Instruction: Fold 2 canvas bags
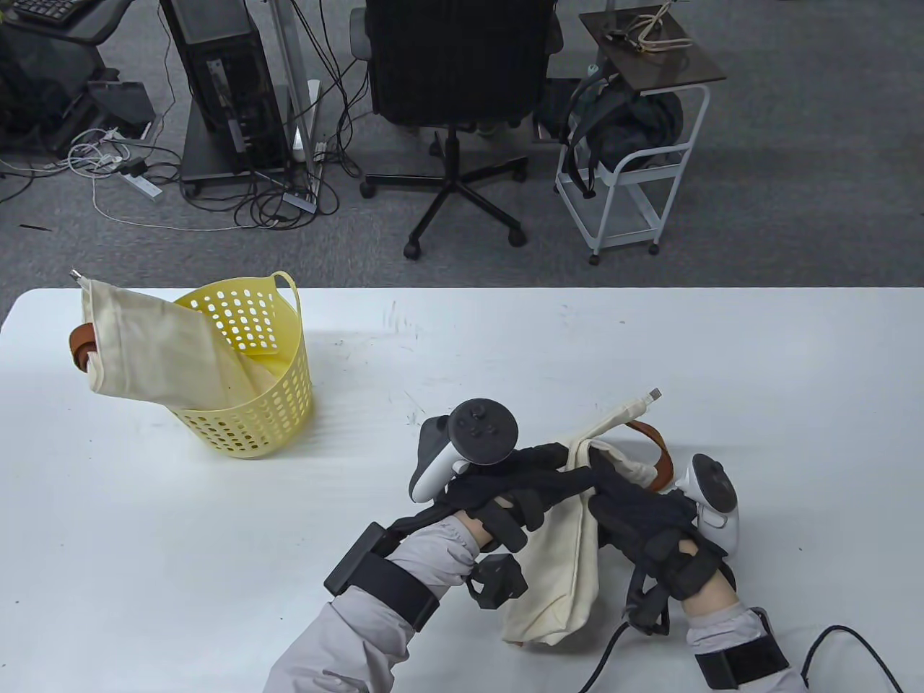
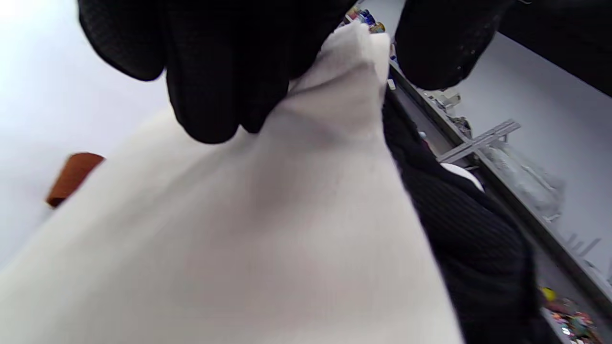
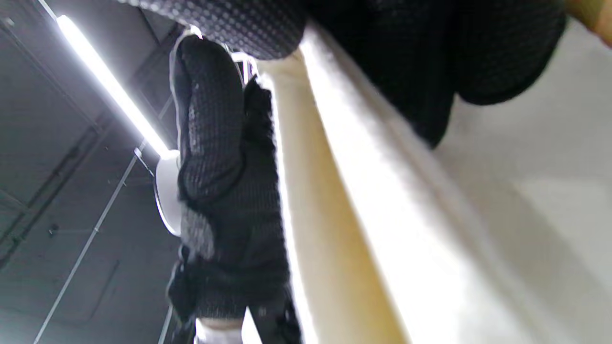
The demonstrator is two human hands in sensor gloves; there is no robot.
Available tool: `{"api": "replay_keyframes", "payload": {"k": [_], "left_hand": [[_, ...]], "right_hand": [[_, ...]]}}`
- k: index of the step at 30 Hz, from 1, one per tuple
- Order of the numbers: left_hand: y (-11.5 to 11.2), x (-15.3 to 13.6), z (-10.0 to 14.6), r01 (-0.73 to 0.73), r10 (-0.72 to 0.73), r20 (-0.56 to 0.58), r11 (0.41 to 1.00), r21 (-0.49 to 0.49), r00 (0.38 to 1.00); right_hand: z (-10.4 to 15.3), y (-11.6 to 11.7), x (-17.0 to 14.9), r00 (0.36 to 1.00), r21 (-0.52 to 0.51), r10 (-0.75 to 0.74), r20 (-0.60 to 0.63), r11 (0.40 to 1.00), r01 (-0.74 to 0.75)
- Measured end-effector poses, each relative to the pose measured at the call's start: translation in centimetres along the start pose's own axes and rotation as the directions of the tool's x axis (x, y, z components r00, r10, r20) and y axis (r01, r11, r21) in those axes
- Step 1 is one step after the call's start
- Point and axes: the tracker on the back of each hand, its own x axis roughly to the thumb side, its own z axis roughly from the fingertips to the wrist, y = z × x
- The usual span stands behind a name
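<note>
Hands meet over the table (image 1: 650, 346): left hand (image 1: 505, 491) and right hand (image 1: 650, 527) both grip one canvas bag (image 1: 563, 570), bunched and unfolded, near the front edge. A second bag (image 1: 137, 354) hangs from the yellow basket (image 1: 253, 426), untouched; open tabletop lies between. Left wrist view: fingers (image 2: 215, 86) pinch cloth (image 2: 287, 229). Right wrist view: fingers (image 3: 411, 71) clasp the fabric ridge (image 3: 373, 205).

On the surface (image 1: 650, 339), a basket (image 1: 253, 426) stands at the far left, with one canvas bag (image 1: 137, 354) in it, leaning out over its left rim. A second canvas bag (image 1: 563, 563) lies near the front, right of centre, between the left hand (image 1: 505, 498) and right hand (image 1: 650, 527), which meet over its far end.
</note>
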Motion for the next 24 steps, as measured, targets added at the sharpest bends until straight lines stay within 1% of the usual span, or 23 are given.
{"api": "replay_keyframes", "payload": {"k": [1,2,4,5,7,8,10,12,13,15,17,18,19,20,21,24], "left_hand": [[0.1,-0.2,0.0,0.001,-0.001,-0.001,1.000,0.007,1.000],[0.3,-0.6,-0.2,-0.022,0.022,0.022,1.000,0.005,1.000],[0.7,-1.5,-0.1,-0.098,0.098,-0.013,0.995,0.022,0.995],[1.0,-1.8,-0.1,-0.128,0.128,-0.010,0.991,0.032,0.992],[2.2,-2.9,0.1,-0.207,0.210,-0.030,0.976,0.074,0.977],[2.9,-3.4,0.2,-0.253,0.257,-0.018,0.962,0.103,0.966],[4.3,-4.8,0.6,-0.372,0.377,-0.001,0.916,0.147,0.926],[5.8,-6.6,1.2,-0.523,0.525,0.038,0.836,0.167,0.850],[6.3,-7.2,1.4,-0.563,0.563,0.050,0.809,0.168,0.825],[7.2,-8.8,1.9,-0.664,0.660,0.086,0.730,0.161,0.747],[7.6,-10.6,2.4,-0.764,0.756,0.124,0.625,0.159,0.643],[7.7,-11.3,2.5,-0.787,0.777,0.137,0.593,0.170,0.615],[7.8,-12.0,2.7,-0.793,0.781,0.146,0.582,0.180,0.607],[7.9,-12.7,2.9,-0.784,0.775,0.139,0.588,0.199,0.616],[8.1,-13.5,3.1,-0.762,0.759,0.121,0.605,0.232,0.639],[8.4,-15.3,3.6,-0.679,0.699,0.057,0.668,0.304,0.713]], "right_hand": [[-0.1,0.0,0.0,1.000,0.013,0.008,0.000,1.000,-0.008],[-0.1,0.0,-0.1,1.000,0.015,0.011,-0.003,1.000,-0.011],[-0.2,-0.1,-0.2,1.000,-0.011,0.001,-0.002,1.000,-0.001],[-0.2,-0.3,-0.2,1.000,-0.022,-0.007,0.003,1.000,0.007],[0.0,-0.9,-0.3,0.999,-0.070,-0.049,0.024,0.996,0.050],[0.1,-1.3,-0.3,0.997,-0.095,-0.061,0.035,0.993,0.065],[0.6,-2.2,-0.1,0.994,-0.162,-0.082,0.073,0.982,0.093],[1.2,-3.2,0.1,0.989,-0.250,-0.095,0.115,0.961,0.121],[1.3,-3.5,0.1,0.986,-0.273,-0.103,0.128,0.953,0.135],[1.7,-4.0,-0.1,0.973,-0.325,-0.161,0.163,0.923,0.207],[1.9,-4.3,-0.4,0.951,-0.358,-0.238,0.197,0.886,0.296],[2.0,-4.5,-0.6,0.950,-0.371,-0.240,0.198,0.879,0.299],[2.1,-4.6,-0.7,0.957,-0.390,-0.227,0.183,0.877,0.282],[2.3,-4.7,-0.7,0.968,-0.417,-0.201,0.149,0.875,0.246],[2.5,-4.8,-0.7,0.980,-0.449,-0.167,0.104,0.872,0.196],[2.8,-5.0,-0.5,0.998,-0.484,-0.063,-0.003,0.873,0.054]]}}
